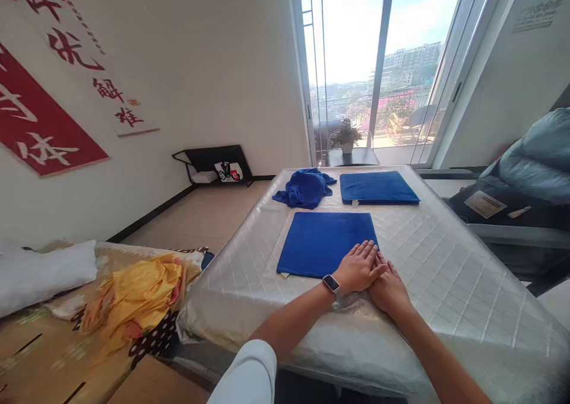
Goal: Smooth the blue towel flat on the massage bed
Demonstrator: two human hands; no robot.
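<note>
A folded blue cloth (323,238) lies flat on the plastic-covered mattress (445,267) in front of me, a small pale tag at its near left corner. My left hand (360,267), with a watch on the wrist, rests flat on the cloth's near right corner. Close against it, partly under its thumb, is my right hand (388,285), fingers stretched out along the cloth's right edge. Both hands are open and neither grips anything. Beyond lie a second folded blue cloth (378,187), also tagged, and a crumpled blue cloth (307,187) to its left.
On the left, a low bed or mat holds a yellow cloth (138,291) and a white pillow (48,276). A cardboard box (155,383) sits by the mattress's near left side. Past the far edge stands a potted plant (347,137); bagged items (529,161) are at right.
</note>
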